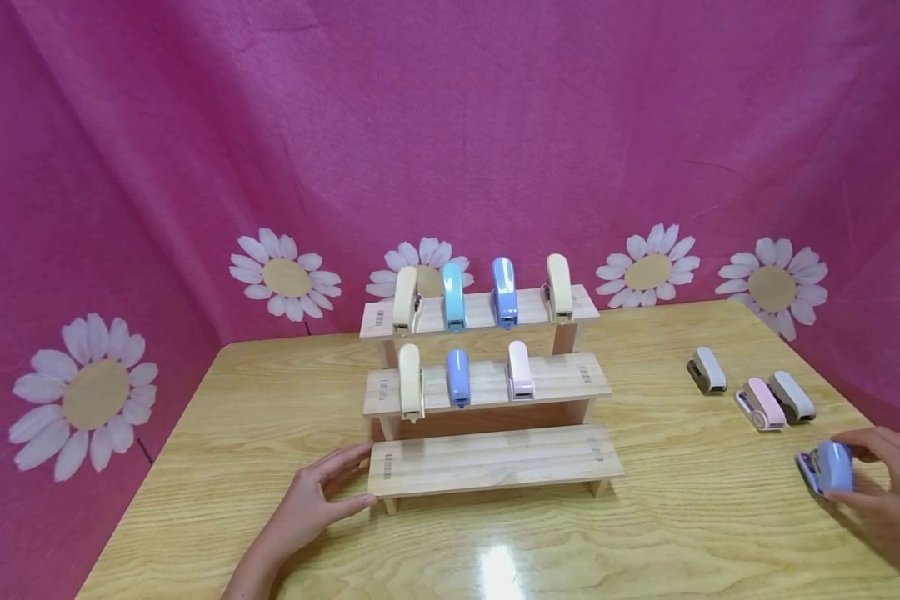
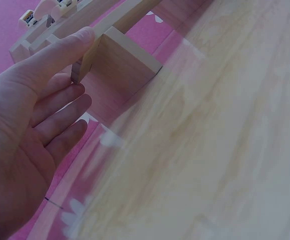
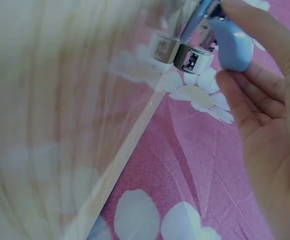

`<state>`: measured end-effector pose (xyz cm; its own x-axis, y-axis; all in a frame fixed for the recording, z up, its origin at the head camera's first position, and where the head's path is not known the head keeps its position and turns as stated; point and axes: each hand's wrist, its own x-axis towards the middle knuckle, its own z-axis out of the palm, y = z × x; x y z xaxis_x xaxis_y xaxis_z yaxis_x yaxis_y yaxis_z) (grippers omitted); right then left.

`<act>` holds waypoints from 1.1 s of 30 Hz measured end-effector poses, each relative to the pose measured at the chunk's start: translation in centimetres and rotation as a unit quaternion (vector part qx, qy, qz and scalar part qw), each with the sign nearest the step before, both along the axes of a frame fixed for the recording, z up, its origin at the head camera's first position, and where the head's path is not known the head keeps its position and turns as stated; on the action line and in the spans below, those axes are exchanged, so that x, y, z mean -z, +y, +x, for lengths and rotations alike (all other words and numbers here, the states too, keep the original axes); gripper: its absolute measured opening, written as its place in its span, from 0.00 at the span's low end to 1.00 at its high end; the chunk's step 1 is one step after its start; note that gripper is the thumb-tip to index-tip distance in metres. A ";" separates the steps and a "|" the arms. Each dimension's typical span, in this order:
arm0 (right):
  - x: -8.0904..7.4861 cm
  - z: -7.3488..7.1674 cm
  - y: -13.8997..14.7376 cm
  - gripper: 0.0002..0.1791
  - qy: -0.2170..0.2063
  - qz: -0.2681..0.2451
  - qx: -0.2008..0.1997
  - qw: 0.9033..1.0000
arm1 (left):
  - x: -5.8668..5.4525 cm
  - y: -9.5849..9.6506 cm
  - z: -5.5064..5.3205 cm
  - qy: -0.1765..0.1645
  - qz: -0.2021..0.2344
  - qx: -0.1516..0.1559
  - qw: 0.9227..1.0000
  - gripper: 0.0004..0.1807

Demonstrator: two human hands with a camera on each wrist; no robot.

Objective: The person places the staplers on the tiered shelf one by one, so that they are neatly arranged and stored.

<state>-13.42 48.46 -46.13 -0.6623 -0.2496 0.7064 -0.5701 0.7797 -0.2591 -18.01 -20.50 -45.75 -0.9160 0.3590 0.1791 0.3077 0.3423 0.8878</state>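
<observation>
At the table's right edge my right hand (image 1: 888,479) pinches a blue stapler (image 1: 836,467) between thumb and fingers. The right wrist view shows the same blue stapler (image 3: 233,47) between the thumb and fingertips. My left hand (image 1: 317,500) holds the left end of the lowest step of a wooden three-step display stand (image 1: 495,458). In the left wrist view, the thumb of my left hand (image 2: 47,95) lies on the step's corner, with the other fingers at its end. No stapler stands on the lowest step.
Several staplers, cream, teal and blue, stand on the top step, among them a teal stapler (image 1: 453,296). The middle step bears a cream stapler (image 1: 410,379), a blue stapler (image 1: 458,377) and a pink stapler (image 1: 520,369). Right of the stand lie a pink stapler (image 1: 763,404) and two grey-white staplers (image 1: 711,369).
</observation>
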 end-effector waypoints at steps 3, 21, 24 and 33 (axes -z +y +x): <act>-0.3 0.0 -0.4 0.46 0.006 -0.015 0.002 1.000 | 0.0 0.0 0.0 0.004 0.002 0.002 1.000 0.36; -4.7 -1.0 -6.0 0.46 -0.008 0.043 0.062 0.997 | 0.0 0.0 -0.1 0.014 -0.006 0.001 1.000 0.36; -5.8 -1.5 -7.6 0.46 -0.011 0.063 0.056 0.996 | 0.1 0.0 -0.1 0.014 -0.004 0.004 1.000 0.35; -8.5 -4.2 -11.7 0.42 0.012 0.056 -0.047 0.997 | 0.1 0.0 -0.1 0.006 -0.005 0.001 1.000 0.35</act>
<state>-17.62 36.75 -37.67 -0.6148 -0.3886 0.6863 -0.6477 0.7453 -0.1582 -18.07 -20.53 -45.85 -0.9130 0.3634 0.1855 0.3187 0.3512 0.8804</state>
